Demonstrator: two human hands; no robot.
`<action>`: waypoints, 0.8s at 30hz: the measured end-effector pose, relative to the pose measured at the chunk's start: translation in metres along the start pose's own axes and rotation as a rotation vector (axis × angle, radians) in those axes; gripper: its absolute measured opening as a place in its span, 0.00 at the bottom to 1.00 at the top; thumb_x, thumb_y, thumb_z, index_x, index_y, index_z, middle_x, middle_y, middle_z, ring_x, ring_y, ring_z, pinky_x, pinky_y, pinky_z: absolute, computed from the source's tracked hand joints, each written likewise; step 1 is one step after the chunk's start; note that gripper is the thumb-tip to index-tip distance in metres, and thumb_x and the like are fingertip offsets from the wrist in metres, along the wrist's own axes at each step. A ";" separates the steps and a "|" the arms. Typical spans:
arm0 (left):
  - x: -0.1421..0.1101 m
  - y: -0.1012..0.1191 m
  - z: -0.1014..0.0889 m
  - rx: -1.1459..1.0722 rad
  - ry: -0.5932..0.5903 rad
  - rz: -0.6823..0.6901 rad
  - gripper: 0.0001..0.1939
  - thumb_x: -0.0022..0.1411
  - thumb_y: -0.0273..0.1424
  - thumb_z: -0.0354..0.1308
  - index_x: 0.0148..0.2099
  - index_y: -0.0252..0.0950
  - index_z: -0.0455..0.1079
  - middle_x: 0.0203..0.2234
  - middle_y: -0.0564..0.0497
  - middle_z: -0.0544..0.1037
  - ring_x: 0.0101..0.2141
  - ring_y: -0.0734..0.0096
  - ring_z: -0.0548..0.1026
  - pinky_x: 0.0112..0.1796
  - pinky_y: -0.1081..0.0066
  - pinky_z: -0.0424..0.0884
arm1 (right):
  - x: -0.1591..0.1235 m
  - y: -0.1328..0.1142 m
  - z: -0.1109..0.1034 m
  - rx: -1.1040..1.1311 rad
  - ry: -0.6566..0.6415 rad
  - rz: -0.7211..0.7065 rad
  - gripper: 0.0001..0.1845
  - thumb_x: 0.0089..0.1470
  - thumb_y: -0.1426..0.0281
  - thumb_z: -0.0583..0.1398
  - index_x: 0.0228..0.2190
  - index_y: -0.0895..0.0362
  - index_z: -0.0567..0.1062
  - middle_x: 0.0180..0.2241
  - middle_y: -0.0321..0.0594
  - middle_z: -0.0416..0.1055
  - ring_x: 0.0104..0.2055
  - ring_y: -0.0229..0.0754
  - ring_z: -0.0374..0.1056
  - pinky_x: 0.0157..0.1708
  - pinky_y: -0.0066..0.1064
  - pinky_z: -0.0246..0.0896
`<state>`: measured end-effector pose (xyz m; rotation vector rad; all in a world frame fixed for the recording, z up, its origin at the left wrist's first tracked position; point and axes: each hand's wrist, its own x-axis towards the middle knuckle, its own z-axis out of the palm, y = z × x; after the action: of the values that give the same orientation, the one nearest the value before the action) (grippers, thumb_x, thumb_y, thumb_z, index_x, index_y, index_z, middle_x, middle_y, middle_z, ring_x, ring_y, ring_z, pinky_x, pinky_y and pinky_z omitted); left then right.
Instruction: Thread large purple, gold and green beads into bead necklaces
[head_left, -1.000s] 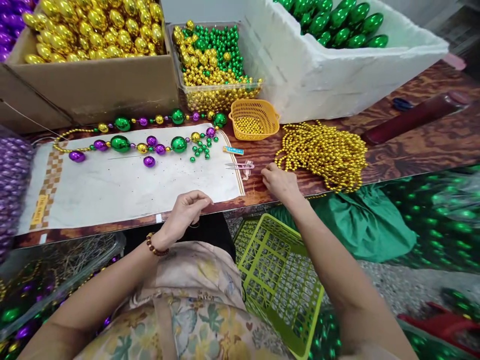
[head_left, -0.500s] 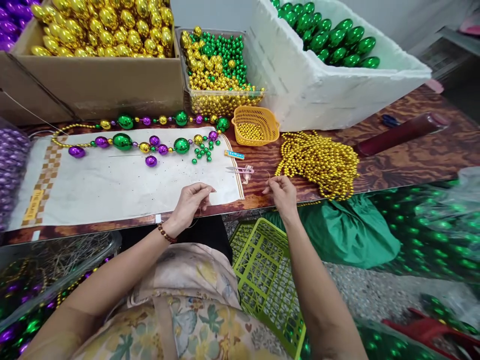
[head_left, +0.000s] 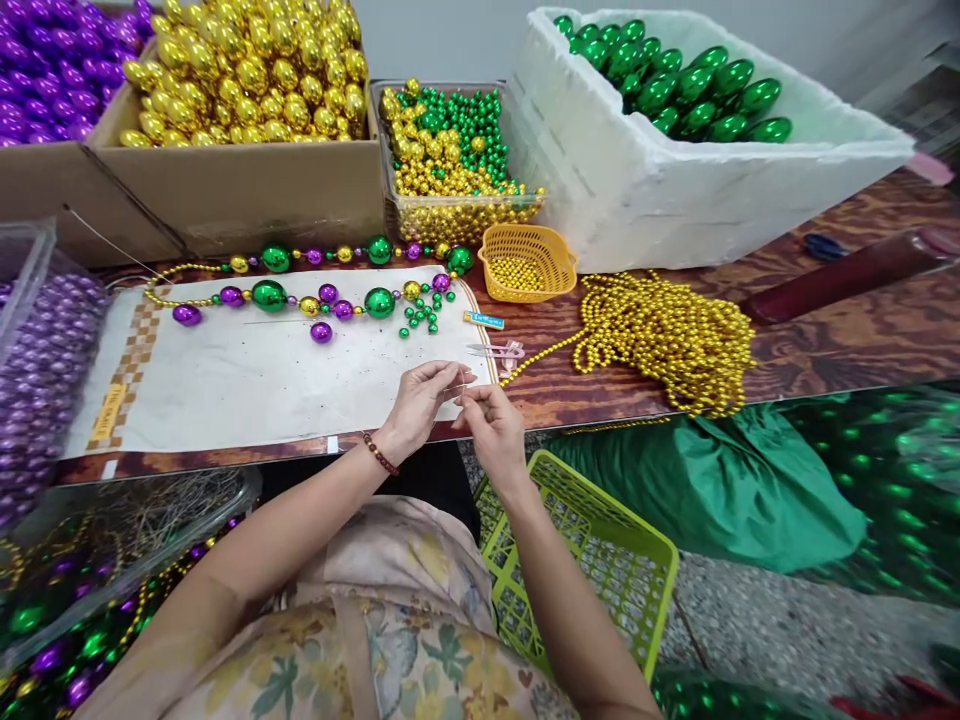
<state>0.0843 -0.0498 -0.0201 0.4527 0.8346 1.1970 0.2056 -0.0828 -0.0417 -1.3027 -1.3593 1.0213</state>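
My left hand (head_left: 420, 408) is closed in a pinch over the front edge of the white cloth (head_left: 217, 390). A thin pale thread (head_left: 454, 387) shows between its fingertips and those of my right hand (head_left: 495, 440), which is also pinched closed. The fingertips of both hands nearly meet. A strand of gold beads (head_left: 544, 355) runs from the gold bead pile (head_left: 667, 345) to just behind my right hand; whether it joins the thread is hidden. Beyond the hands lie small pink-handled thread snips (head_left: 499, 351) and a blue-and-orange stick-like packet (head_left: 484, 320).
A strung necklace of green, purple and gold beads (head_left: 268, 296) lies across the cloth, with loose small green beads (head_left: 420, 318) beside it. Behind stand a yellow basket (head_left: 529, 290), a clear bead bin (head_left: 465, 205), a cardboard box (head_left: 247, 190) and a foam box (head_left: 712, 215). A green crate (head_left: 660, 590) sits below.
My right hand has moved left from the gold pile to meet my left hand. A gold bead strand now stretches out from the pile towards it. The view has shifted slightly.
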 end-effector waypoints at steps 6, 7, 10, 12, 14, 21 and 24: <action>-0.001 0.010 -0.004 -0.097 -0.010 -0.094 0.13 0.50 0.33 0.73 0.35 0.30 0.77 0.27 0.46 0.81 0.32 0.70 0.79 0.36 0.73 0.69 | -0.009 0.001 0.010 -0.020 -0.079 0.023 0.07 0.59 0.65 0.57 0.32 0.54 0.70 0.19 0.31 0.70 0.20 0.36 0.69 0.25 0.28 0.63; -0.001 0.011 -0.004 -0.102 -0.015 -0.086 0.13 0.50 0.33 0.73 0.36 0.30 0.77 0.26 0.47 0.81 0.32 0.70 0.79 0.37 0.72 0.70 | -0.010 0.001 0.010 -0.020 -0.080 0.021 0.06 0.59 0.65 0.57 0.32 0.54 0.70 0.19 0.31 0.70 0.20 0.36 0.69 0.25 0.28 0.62; -0.003 0.012 -0.004 -0.095 -0.045 -0.049 0.15 0.50 0.33 0.73 0.36 0.30 0.76 0.25 0.48 0.80 0.32 0.70 0.80 0.40 0.71 0.71 | -0.013 0.002 0.009 -0.022 -0.083 0.016 0.06 0.59 0.65 0.57 0.32 0.54 0.70 0.19 0.30 0.70 0.20 0.36 0.69 0.26 0.28 0.63; -0.004 0.012 -0.003 -0.077 -0.076 -0.041 0.16 0.50 0.35 0.73 0.36 0.30 0.76 0.24 0.50 0.79 0.30 0.71 0.79 0.38 0.72 0.72 | -0.014 0.003 0.009 -0.024 -0.087 0.019 0.06 0.59 0.65 0.57 0.32 0.54 0.70 0.18 0.30 0.70 0.20 0.37 0.69 0.26 0.28 0.63; -0.006 0.013 -0.002 -0.053 -0.098 -0.040 0.17 0.50 0.37 0.73 0.36 0.30 0.75 0.23 0.52 0.77 0.28 0.73 0.78 0.35 0.74 0.71 | -0.015 0.005 0.009 -0.027 -0.099 0.019 0.06 0.59 0.65 0.57 0.32 0.54 0.70 0.18 0.30 0.70 0.20 0.37 0.70 0.26 0.28 0.64; -0.007 0.010 -0.004 0.104 -0.103 0.023 0.17 0.51 0.41 0.71 0.34 0.31 0.75 0.21 0.55 0.72 0.23 0.79 0.71 0.29 0.77 0.67 | -0.015 0.013 0.007 -0.038 -0.147 0.011 0.07 0.61 0.65 0.57 0.32 0.54 0.70 0.21 0.32 0.71 0.22 0.37 0.72 0.27 0.28 0.66; -0.005 0.008 -0.007 0.284 -0.113 0.142 0.16 0.54 0.41 0.68 0.32 0.32 0.76 0.18 0.57 0.68 0.20 0.81 0.66 0.25 0.77 0.61 | -0.009 0.016 -0.004 -0.033 -0.192 0.002 0.09 0.60 0.62 0.59 0.34 0.55 0.72 0.37 0.40 0.77 0.26 0.37 0.75 0.28 0.29 0.69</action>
<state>0.0730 -0.0530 -0.0174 0.8155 0.8889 1.1749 0.2122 -0.0911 -0.0570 -1.2549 -1.5245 1.1536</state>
